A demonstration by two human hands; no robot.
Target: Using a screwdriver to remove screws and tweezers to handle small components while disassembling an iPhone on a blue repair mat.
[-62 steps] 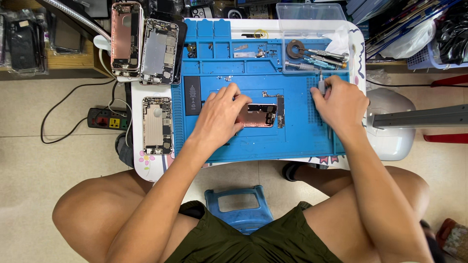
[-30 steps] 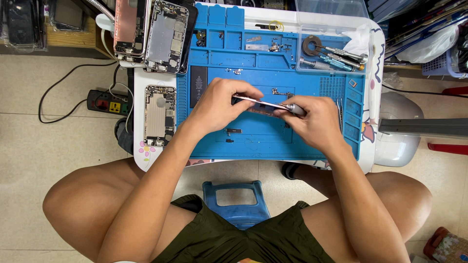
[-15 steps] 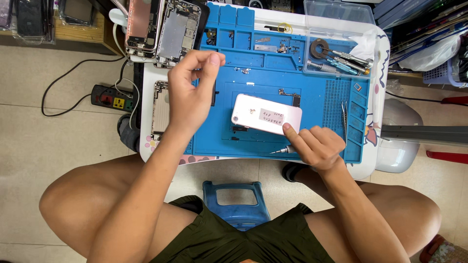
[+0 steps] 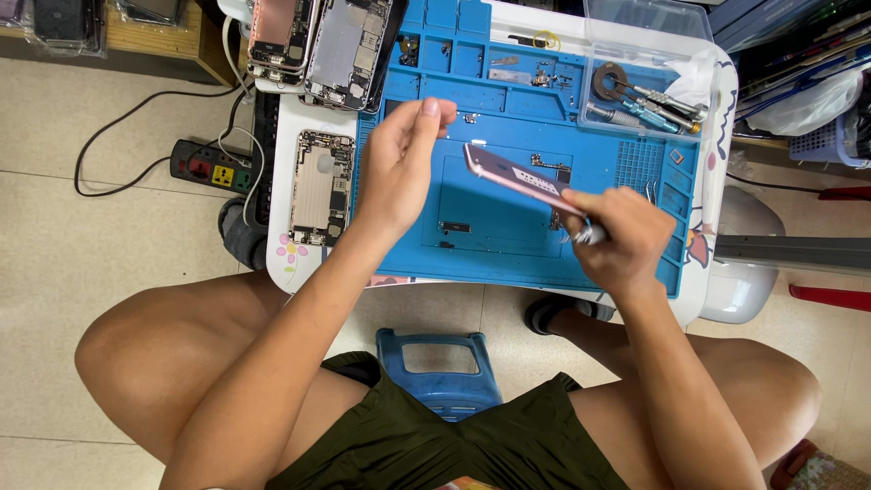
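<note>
My right hand (image 4: 619, 238) grips a rose-gold phone housing (image 4: 515, 176) by its lower end and holds it tilted above the blue repair mat (image 4: 508, 240). The silver tip of a tool (image 4: 588, 236) pokes out of the same fist. My left hand (image 4: 401, 168) hovers just left of the housing, apart from it, over the mat's left part. Its fingertips are pinched together and I see nothing between them. Small screws and parts (image 4: 544, 163) lie on the mat behind the housing.
The mat lies on a small white table (image 4: 717, 136). An opened phone body (image 4: 318, 186) rests at its left edge, two more (image 4: 318, 41) at the top left. Screwdrivers and a tape roll (image 4: 635, 95) sit top right. A power strip (image 4: 210, 165) lies on the floor, a blue stool (image 4: 440, 363) between my knees.
The housing lay flat, back up, under my right hand half a second ago; now it is lifted and tilted on edge. My left hand has moved down toward it.
</note>
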